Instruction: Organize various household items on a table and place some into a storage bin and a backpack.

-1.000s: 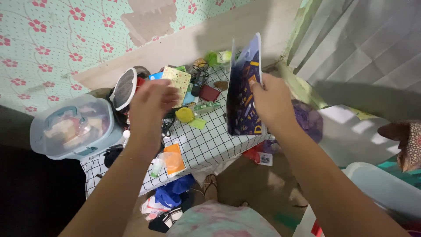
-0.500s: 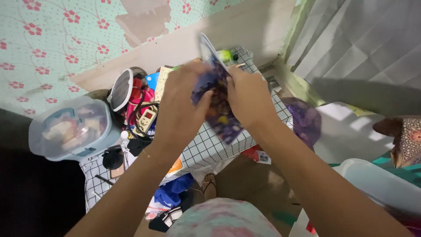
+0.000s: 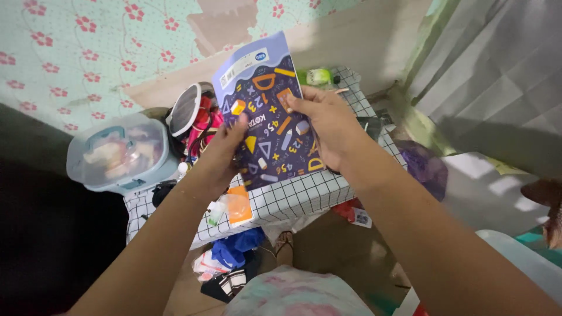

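Observation:
I hold a thin dark-blue booklet [image 3: 266, 111] with yellow, white and orange shapes on its cover, flat toward the camera and upside down. My left hand [image 3: 219, 155] grips its left edge, thumb on the cover. My right hand [image 3: 325, 126] grips its right side, fingers over the cover. The booklet hangs above a small table covered with a white cloth with a black grid [image 3: 293, 196].
A clear lidded plastic box [image 3: 120, 155] stands at the table's left end. A white-rimmed mesh racket [image 3: 184, 108], red and pink items and an orange packet [image 3: 239, 206] crowd the table. Blue cloth [image 3: 234, 248] lies underneath. A purple bag [image 3: 424, 164] and grey curtain are on the right.
The booklet was edge-on in my right hand alone. My left hand came over and took its left side. Now both hands show its cover flat toward me.

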